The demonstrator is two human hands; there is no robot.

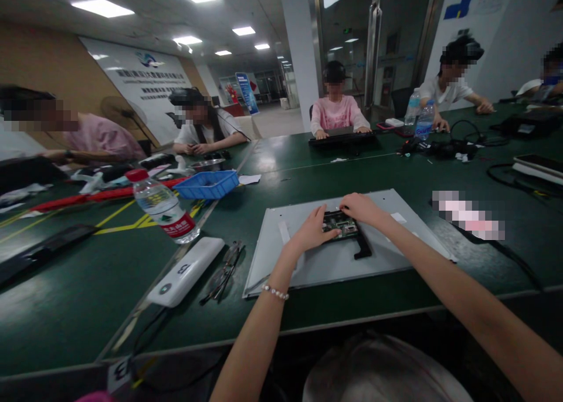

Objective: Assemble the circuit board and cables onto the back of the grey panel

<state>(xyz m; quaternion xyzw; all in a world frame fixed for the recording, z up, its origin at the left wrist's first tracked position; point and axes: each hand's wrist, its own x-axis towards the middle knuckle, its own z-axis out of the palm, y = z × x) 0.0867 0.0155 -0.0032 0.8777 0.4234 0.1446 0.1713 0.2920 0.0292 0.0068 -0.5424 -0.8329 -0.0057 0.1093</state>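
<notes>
A flat light-grey panel (396,250) lies on the green table in front of me. Over its middle is a green circuit board (345,230) with a black bracket (364,248) around it, whose hooked end sticks out at the lower right. My left hand (311,230) grips the board's left side, thumb on the near edge and fingers toward the far edge. At the far edge, my right hand (361,207) has its fingers bent down onto the board and bracket; the fingertips are partly hidden. A white strip (284,232) is on the panel, left of my left hand.
Left of the panel are folded glasses (223,273), a white power bank (188,273) with a cable, a red-capped water bottle (165,208) and a blue tray (207,185). A dark cabled device (472,229) lies to the right. Several people sit around the table.
</notes>
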